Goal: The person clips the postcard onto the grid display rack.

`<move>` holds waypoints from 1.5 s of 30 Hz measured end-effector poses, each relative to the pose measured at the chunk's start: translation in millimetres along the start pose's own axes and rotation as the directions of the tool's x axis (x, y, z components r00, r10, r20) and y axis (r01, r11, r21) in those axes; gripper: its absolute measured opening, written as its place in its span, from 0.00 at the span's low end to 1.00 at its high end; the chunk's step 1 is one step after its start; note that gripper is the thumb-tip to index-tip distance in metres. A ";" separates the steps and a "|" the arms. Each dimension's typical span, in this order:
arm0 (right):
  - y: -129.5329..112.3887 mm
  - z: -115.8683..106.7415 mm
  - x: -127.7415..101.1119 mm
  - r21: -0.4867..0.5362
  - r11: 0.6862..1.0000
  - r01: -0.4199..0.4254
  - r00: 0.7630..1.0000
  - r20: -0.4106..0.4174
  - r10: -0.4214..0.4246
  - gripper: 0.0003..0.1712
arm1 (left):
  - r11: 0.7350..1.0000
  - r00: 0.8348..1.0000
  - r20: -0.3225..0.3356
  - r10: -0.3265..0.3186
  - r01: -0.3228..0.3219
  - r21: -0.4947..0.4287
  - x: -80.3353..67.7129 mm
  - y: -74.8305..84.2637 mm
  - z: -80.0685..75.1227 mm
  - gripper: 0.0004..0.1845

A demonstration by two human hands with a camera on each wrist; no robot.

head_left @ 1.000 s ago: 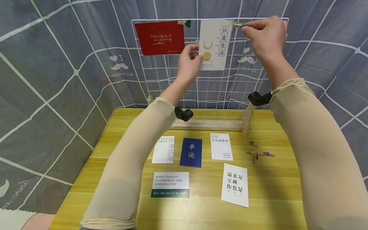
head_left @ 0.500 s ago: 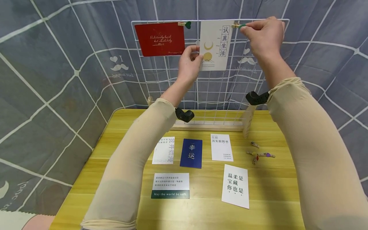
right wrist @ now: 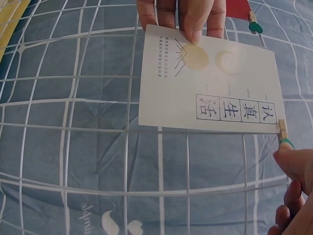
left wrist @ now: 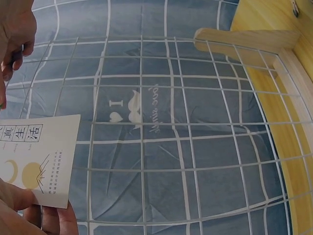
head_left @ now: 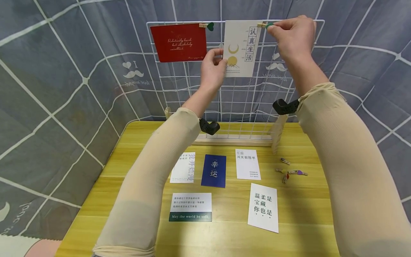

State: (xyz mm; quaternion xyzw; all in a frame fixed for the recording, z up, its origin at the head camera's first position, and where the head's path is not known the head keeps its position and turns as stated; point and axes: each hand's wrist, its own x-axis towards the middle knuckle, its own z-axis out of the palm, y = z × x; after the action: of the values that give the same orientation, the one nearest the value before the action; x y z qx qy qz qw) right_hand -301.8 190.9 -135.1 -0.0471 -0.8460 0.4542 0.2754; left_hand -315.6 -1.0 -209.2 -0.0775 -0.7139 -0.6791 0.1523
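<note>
Against the top rail of a white wire grid panel [head_left: 237,96], a matte cream card [head_left: 239,48] hangs upright, printed with a gold crescent, a gold sun over line-drawn peaks, and boxed characters 认真生活. Left hand [head_left: 212,69] pinches the card's lower left edge between thumb and fingers. Right hand [head_left: 290,35] pinches a small wooden clothespin [head_left: 265,25] with a green tip at the card's upper right corner. Beside it a glossy red card [head_left: 178,42] with white cursive script is pinned by a green heart peg [head_left: 207,25]. Below, on the wood-grain table [head_left: 231,235], lie a navy card [head_left: 213,170] reading 幸运, a white card [head_left: 190,206] whose green band reads "May the world be soft", and loose pegs [head_left: 290,170].
</note>
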 end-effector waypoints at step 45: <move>1.3 0.0 1.0 0.240 0.967 -0.086 0.995 0.075 0.070 0.18 | 1.000 1.000 -0.014 -0.010 0.010 0.029 -4.3 5.5 1.8 0.15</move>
State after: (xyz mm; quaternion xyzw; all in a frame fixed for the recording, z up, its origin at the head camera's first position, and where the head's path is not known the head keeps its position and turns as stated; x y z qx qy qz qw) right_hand -302.9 192.1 -135.7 -0.0315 -0.7902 0.5660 0.2329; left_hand -310.0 1.6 -205.5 -0.0670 -0.7231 -0.6698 0.1549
